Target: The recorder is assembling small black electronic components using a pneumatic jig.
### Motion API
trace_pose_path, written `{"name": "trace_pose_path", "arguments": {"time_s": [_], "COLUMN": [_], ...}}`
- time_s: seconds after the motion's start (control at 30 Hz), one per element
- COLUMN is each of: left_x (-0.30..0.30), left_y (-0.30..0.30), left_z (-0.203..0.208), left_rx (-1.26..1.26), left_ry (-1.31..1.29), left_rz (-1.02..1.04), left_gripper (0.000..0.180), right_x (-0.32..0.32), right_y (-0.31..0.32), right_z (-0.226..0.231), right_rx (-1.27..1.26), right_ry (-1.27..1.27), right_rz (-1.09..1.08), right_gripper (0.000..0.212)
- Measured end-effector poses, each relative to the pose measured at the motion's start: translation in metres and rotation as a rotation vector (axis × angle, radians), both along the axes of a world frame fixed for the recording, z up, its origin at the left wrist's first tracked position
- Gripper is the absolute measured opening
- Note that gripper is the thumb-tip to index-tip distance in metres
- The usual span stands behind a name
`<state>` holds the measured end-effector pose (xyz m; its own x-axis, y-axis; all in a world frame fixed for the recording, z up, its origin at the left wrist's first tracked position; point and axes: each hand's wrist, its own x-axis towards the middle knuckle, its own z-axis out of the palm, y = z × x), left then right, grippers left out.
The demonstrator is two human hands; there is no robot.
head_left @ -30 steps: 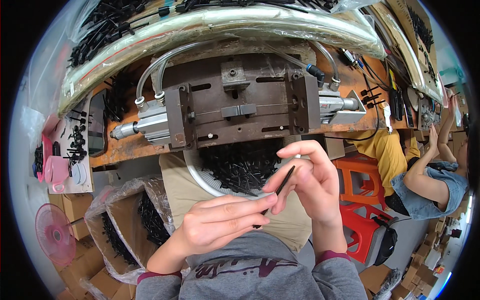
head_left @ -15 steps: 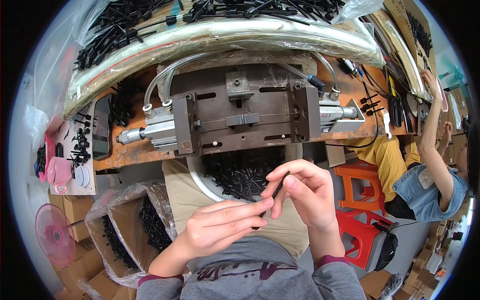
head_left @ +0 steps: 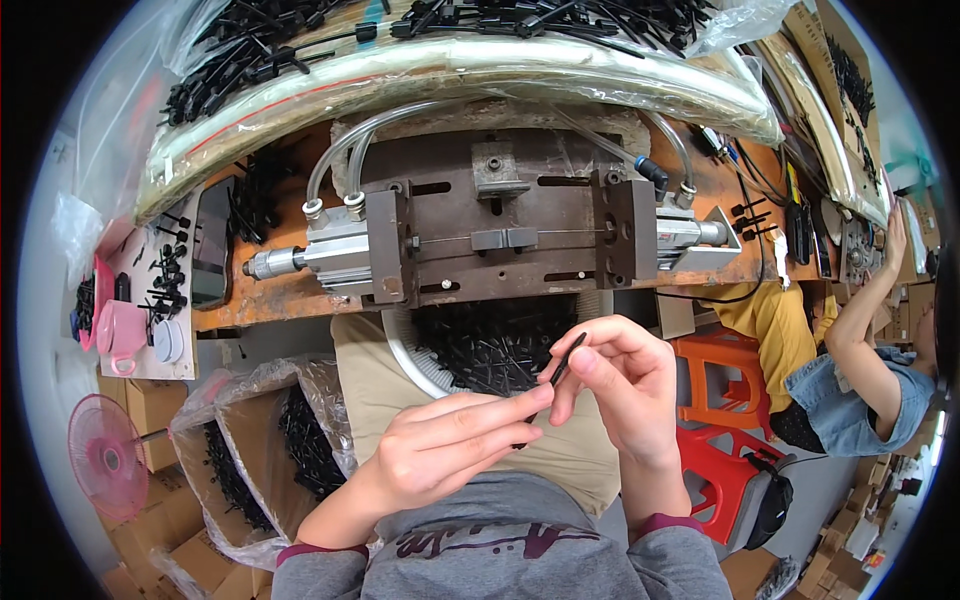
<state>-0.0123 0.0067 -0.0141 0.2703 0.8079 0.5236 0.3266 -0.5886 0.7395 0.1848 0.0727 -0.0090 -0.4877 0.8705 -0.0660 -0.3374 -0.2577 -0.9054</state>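
Note:
My right hand [head_left: 625, 385] pinches a thin black plastic strip [head_left: 568, 358] between thumb and forefinger, held up over my lap. My left hand [head_left: 450, 445] meets it from the left, its fingertips touching the strip's lower end. Just beyond both hands sits a white-rimmed bowl [head_left: 402, 345] full of small black parts. Above that, on the worn orange bench [head_left: 250, 310], stands a dark metal press fixture [head_left: 510, 235] with two pneumatic cylinders and clear hoses.
A plastic-lined carton [head_left: 250, 440] of black parts stands at my lower left, a pink fan [head_left: 105, 455] beside it. Bags of black parts [head_left: 450, 30] lie along the bench's far side. Another person [head_left: 850, 380] sits at right near red and orange stools [head_left: 735, 440].
Both hands have stayed over my lap, shifting slightly while working the strip. The person at right has raised an arm higher toward the bench.

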Motion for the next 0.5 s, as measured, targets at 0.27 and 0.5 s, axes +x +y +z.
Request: {"name": "trace_pose_path", "arguments": {"time_s": [0.27,0.5], "left_x": [0.004,0.009], "left_y": [0.005,0.029], "left_z": [0.002,-0.009], "left_rx": [0.075,0.155], "left_ry": [0.067,0.426], "left_rz": [0.043,0.427], "left_gripper": [0.029,0.029], "right_x": [-0.001,-0.007], "right_y": [0.002,-0.005], "right_z": [-0.005,-0.008], "right_rx": [0.004,0.104], "right_ry": [-0.015,-0.295], "right_rz": [0.026,-0.201], "right_gripper": [0.012,0.017]}}
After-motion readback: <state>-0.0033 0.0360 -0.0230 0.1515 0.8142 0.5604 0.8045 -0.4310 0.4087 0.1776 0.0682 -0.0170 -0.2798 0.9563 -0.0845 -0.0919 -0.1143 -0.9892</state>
